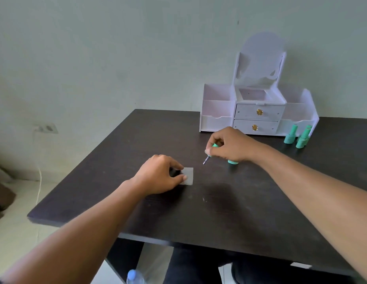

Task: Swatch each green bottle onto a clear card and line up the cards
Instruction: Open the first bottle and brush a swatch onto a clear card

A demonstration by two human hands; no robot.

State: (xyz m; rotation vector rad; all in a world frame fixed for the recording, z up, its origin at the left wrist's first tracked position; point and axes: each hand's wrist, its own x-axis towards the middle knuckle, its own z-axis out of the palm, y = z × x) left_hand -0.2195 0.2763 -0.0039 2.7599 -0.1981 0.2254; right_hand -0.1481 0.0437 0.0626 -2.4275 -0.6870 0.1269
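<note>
Card pinned, brush out: looks like a swatch stroke comes next.
Left hand (162, 175) fingers pinch the small clear plastic card (188, 176) flat on the dark table (219, 212), likely to stop it sliding. Right hand (229, 147) fingers are clamped on the green brush cap (213, 145), tip aimed 7 o'clock at the card. The open green bottle (233, 162) sits at the card's 2 o'clock.

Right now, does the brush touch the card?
No, the brush in the right hand ends short of the card, and dark table shows between them.
</note>
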